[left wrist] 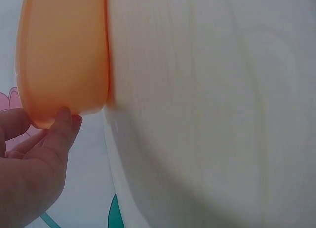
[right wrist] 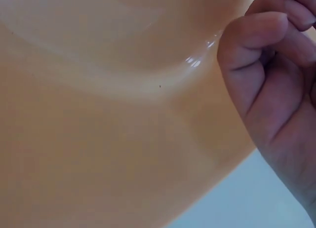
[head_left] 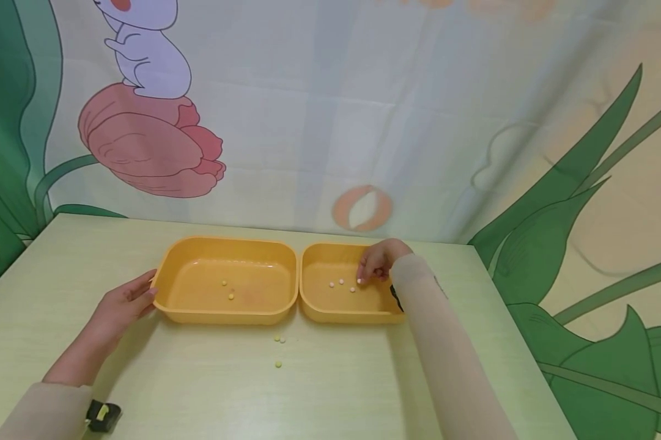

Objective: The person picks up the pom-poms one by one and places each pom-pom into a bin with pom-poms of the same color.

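Two yellow plastic trays stand side by side on the table: a larger tray (head_left: pixel 198 290) on the left and a smaller tray (head_left: pixel 327 264) on the right. My left hand (head_left: pixel 118 308) grips the larger tray's left end, thumb and fingers at its rim, as the left wrist view also shows. Inside the smaller tray, my right hand (head_left: pixel 378 260) has its fingers curled down, pinching a small white round pellet (head_left: pixel 359 281) at the fingertips. Several white pellets (head_left: pixel 341 282) lie beside it. Two yellow pellets (head_left: pixel 231 296) sit in the larger tray. The right wrist view hides the pinched pellet.
On the pale table (head_left: pixel 209 379) in front of the trays lie two yellowish-green pellets (head_left: pixel 277 364) and a whitish pellet (head_left: pixel 282 341). A printed curtain (head_left: pixel 286 134) hangs behind the table's far edge. The trays touch along their shared side.
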### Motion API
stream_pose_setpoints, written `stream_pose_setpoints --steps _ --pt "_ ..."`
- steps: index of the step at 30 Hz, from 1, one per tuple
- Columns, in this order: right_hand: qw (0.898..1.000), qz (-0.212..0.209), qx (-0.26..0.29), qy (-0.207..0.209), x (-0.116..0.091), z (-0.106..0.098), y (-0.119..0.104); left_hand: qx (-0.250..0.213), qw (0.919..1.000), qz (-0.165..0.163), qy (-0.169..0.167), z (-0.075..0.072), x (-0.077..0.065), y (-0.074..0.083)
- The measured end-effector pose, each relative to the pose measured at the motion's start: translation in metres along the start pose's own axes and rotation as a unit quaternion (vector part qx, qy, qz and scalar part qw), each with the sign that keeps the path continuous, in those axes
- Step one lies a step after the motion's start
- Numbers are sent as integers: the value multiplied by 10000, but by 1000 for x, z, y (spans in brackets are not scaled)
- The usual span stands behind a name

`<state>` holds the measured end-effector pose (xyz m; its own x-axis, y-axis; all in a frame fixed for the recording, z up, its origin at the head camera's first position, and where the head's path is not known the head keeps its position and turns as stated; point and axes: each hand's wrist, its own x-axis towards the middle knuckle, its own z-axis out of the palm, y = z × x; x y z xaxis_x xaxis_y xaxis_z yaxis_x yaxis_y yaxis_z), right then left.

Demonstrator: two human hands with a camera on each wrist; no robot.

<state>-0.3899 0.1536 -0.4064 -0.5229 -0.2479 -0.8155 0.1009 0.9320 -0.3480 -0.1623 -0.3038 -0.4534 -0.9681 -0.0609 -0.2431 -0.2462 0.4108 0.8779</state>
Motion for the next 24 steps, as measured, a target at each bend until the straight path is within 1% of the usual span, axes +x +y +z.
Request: stream_pose_setpoints --steps 2,8,15,20,24 --pt "9999 65 -20 74 1 0 1 -25 10000 13 -15 0 -1 0" --pt "9996 120 -131 217 2 1 3 134 9999 -5 -3 1 -1 2" --pt "9992 180 -29 360 3 3 4 85 10000 -8 -18 0 -1 2" --pt "9989 188 -187 392 3 3 3 56 10000 4 -3 1 -2 3" --pt "9990 150 -325 254 3 3 3 23 10000 62 2 1 -2 2"
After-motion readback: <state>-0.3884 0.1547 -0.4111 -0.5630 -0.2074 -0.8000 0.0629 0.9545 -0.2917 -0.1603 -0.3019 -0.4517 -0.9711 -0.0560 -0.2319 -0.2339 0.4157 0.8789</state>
